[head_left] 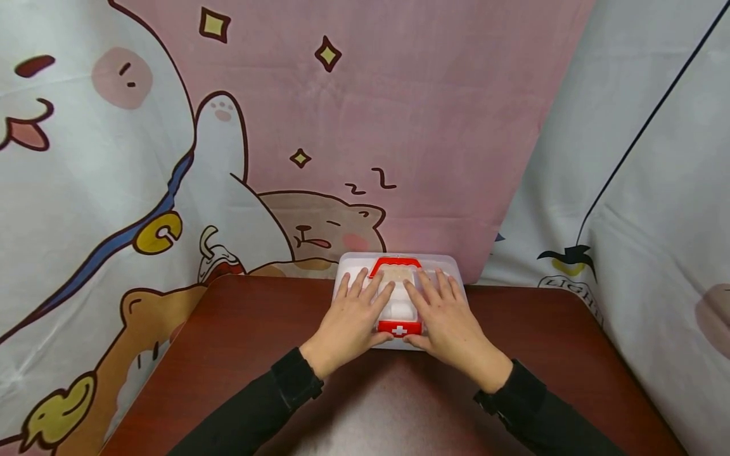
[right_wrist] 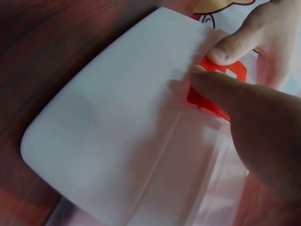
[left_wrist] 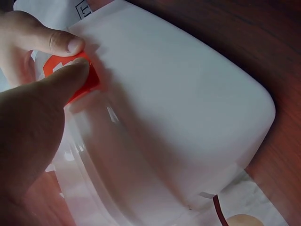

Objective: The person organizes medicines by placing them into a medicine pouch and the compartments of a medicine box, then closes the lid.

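Observation:
A white first-aid box [head_left: 399, 310] with a clear lid lies at the far edge of the table. It has a red carrying handle [head_left: 396, 261] at the back and a red latch [head_left: 400, 328] with a white cross at the front. My left hand [head_left: 349, 320] rests on the lid's left half, fingers spread and straight. On the right half lies my right hand [head_left: 450, 323], spread the same way. Both thumbs press at the red latch [left_wrist: 92, 81], seen close up in the left wrist view. The right wrist view shows them on the latch [right_wrist: 206, 101] too, above the box's smooth white side [right_wrist: 103, 94].
The dark red-brown wooden table [head_left: 256, 329] extends around the box and toward me. Right behind its far edge hangs a pink and white cloth [head_left: 445, 158] printed with cartoon animals. More white cloth [head_left: 656, 221] hangs along the right side.

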`<action>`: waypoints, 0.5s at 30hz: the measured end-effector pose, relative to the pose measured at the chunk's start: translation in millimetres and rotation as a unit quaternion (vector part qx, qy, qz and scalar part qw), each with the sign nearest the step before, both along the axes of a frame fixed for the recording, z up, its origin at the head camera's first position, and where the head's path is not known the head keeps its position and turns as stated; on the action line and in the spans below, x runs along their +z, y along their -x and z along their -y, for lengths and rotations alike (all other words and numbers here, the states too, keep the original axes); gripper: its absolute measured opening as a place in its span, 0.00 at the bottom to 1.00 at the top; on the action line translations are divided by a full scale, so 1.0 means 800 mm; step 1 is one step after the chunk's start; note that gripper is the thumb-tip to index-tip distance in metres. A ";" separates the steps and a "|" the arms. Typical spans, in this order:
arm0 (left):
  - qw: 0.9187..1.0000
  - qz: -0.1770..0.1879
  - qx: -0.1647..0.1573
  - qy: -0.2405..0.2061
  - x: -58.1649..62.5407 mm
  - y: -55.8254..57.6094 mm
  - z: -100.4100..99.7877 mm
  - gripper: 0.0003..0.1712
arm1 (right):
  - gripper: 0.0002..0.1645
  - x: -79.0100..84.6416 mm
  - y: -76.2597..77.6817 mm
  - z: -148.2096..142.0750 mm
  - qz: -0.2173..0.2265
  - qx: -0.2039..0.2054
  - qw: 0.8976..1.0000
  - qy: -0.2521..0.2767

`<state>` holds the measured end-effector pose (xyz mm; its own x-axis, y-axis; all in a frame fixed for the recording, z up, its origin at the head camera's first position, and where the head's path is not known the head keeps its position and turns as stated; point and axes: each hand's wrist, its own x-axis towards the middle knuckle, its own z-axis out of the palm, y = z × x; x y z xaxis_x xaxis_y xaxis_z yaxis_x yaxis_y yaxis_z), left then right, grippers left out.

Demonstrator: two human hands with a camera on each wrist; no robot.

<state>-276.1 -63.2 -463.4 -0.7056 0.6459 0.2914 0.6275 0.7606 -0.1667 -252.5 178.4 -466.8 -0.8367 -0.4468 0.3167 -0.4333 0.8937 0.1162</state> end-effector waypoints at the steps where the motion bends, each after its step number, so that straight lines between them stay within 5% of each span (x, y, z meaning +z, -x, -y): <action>1: 1.000 -0.002 0.000 0.000 -0.001 0.000 0.000 0.60 | 0.70 -0.001 0.000 0.000 -0.003 0.000 1.000 -0.002; 15: 0.999 -0.050 0.000 0.010 -0.010 -0.001 -0.002 0.60 | 0.68 -0.006 0.002 0.000 -0.029 0.006 1.000 -0.009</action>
